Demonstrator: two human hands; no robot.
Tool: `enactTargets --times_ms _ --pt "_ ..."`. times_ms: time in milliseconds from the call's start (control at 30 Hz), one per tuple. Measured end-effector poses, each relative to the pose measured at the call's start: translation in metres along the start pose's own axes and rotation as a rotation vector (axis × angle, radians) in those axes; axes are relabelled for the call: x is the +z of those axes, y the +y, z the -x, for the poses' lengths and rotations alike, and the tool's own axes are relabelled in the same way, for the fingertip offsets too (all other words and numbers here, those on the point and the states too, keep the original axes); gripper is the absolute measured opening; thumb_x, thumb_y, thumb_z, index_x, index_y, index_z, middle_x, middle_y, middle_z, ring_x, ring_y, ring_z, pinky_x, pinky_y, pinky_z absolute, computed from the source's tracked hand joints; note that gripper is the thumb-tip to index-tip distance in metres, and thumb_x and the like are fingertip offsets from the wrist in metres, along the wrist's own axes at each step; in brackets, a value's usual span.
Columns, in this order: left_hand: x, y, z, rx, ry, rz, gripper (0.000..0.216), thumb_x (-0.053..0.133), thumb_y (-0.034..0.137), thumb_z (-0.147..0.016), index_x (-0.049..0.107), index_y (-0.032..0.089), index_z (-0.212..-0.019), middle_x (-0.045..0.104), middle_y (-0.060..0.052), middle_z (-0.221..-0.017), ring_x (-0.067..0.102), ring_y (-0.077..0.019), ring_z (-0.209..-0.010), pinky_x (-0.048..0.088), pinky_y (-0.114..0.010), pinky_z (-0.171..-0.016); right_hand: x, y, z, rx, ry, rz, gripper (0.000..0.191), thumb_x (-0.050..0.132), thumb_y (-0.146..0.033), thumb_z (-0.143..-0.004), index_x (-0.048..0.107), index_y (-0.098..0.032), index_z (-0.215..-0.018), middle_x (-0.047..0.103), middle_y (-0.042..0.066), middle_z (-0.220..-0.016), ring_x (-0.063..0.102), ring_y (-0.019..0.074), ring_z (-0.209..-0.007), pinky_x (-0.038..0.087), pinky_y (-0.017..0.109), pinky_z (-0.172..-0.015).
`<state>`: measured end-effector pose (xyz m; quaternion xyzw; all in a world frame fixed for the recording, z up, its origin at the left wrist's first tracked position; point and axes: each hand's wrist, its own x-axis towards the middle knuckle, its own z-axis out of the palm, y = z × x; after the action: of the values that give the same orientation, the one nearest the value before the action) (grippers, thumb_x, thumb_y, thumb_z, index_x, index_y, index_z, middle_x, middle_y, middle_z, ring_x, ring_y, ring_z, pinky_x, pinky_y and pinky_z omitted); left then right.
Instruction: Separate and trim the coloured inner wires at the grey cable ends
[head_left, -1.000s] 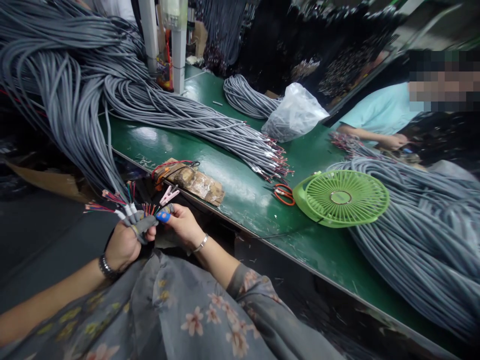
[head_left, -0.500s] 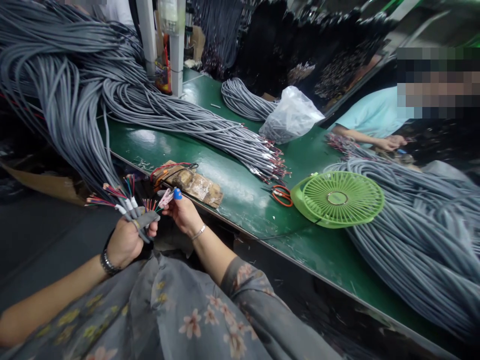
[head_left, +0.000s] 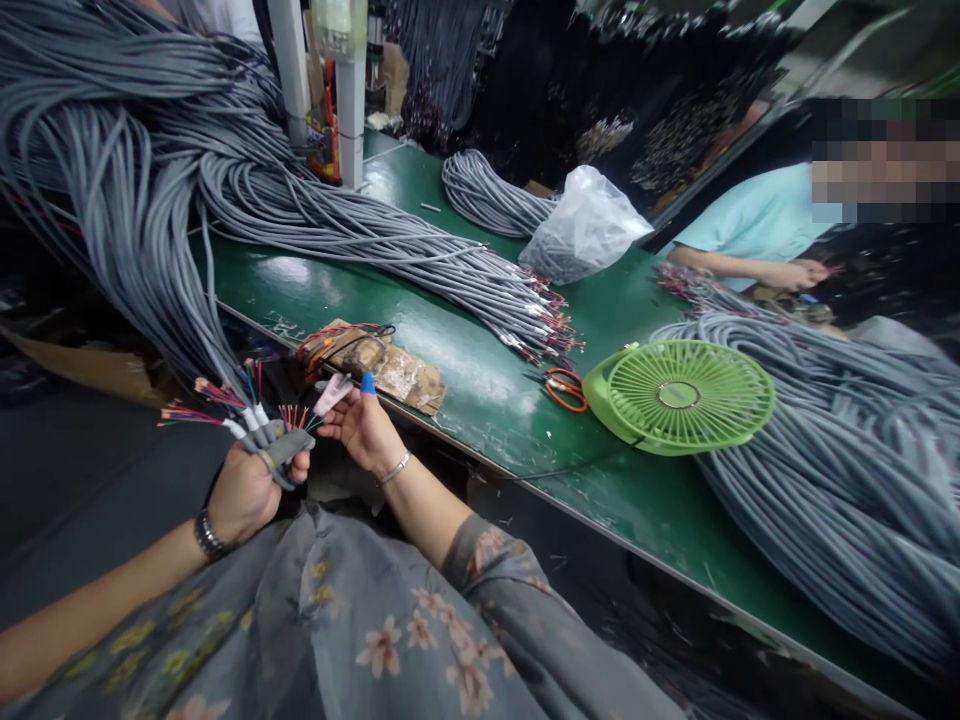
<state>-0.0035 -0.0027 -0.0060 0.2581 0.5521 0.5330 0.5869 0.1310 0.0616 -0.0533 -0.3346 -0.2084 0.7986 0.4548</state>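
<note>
Several grey cables [head_left: 264,432] are bunched in my left hand [head_left: 244,490], which is closed around them below their stripped ends. Fans of thin coloured wires [head_left: 217,393] stick out past white wrapped sections. A grey cover is on my left thumb. Close by on the right, my right hand [head_left: 362,430] has a pale pink clip-like tool [head_left: 334,394] at its fingers, beside the wire ends of one cable. My right thumb, in a blue cover [head_left: 367,383], is raised away from the fingers. Whether the tool touches the wires, I cannot tell.
A wooden block [head_left: 401,372] with tape and wires lies on the green table's [head_left: 480,400] near edge. Further right are orange-handled scissors [head_left: 564,390] and a green fan [head_left: 679,395]. Grey cable bundles [head_left: 360,235] and a plastic bag [head_left: 581,225] lie behind. A co-worker's hands [head_left: 802,275] are across the table.
My right thumb has lifted and the right hand has opened somewhat, with the pink tool turned. My left hand and the cables have shifted slightly left.
</note>
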Motion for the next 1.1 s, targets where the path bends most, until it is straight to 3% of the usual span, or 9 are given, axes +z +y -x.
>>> enactTargets --times_ms 200,433,633,800,1100 --pt "-0.001 0.002 0.002 0.056 0.062 0.037 0.026 0.094 0.028 -0.046 0.073 0.017 -0.059 0.065 0.001 -0.048 0.057 -0.0107 -0.044 0.045 -0.021 -0.043 0.002 0.0 0.003 -0.07 0.033 0.037 0.04 0.078 -0.057 -0.094 0.069 -0.02 -0.082 0.065 -0.001 -0.069 0.056 0.012 -0.061 0.056 0.023 -0.061" --pt "0.005 0.005 -0.001 0.07 0.073 0.051 0.024 0.091 0.029 -0.049 0.073 0.017 -0.059 0.065 0.0 -0.048 0.055 -0.011 -0.043 0.044 -0.023 -0.043 -0.007 0.018 0.002 -0.372 0.19 0.266 0.049 0.075 -0.068 -0.091 0.07 -0.022 -0.073 0.061 -0.001 -0.063 0.056 0.016 -0.065 0.053 0.029 -0.069" --pt "0.005 0.002 -0.002 0.061 0.052 0.037 0.023 0.093 0.028 -0.053 0.074 0.017 -0.06 0.067 0.0 -0.05 0.056 -0.011 -0.045 0.044 -0.022 -0.045 0.003 0.013 -0.003 -0.123 0.058 0.036 0.046 0.077 -0.067 -0.091 0.072 -0.022 -0.085 0.07 0.003 -0.078 0.064 0.0168 -0.074 0.055 0.029 -0.071" --pt "0.003 -0.002 -0.004 0.048 0.039 0.03 0.027 0.094 0.028 -0.053 0.07 0.018 -0.059 0.067 0.001 -0.05 0.057 -0.0109 -0.045 0.045 -0.022 -0.045 0.011 0.011 -0.002 -0.1 0.106 -0.066 0.041 0.08 -0.061 -0.092 0.073 -0.02 -0.086 0.074 0.003 -0.083 0.066 0.0151 -0.078 0.056 0.027 -0.074" --pt "-0.005 -0.007 -0.003 0.05 0.021 0.011 0.03 0.096 0.032 -0.047 0.072 0.019 -0.059 0.067 0.001 -0.049 0.058 -0.0116 -0.044 0.045 -0.022 -0.044 -0.001 0.018 -0.001 -0.034 0.088 -0.101 0.057 0.062 -0.074 -0.098 0.069 -0.021 -0.08 0.069 0.003 -0.074 0.062 0.0157 -0.068 0.057 0.026 -0.066"
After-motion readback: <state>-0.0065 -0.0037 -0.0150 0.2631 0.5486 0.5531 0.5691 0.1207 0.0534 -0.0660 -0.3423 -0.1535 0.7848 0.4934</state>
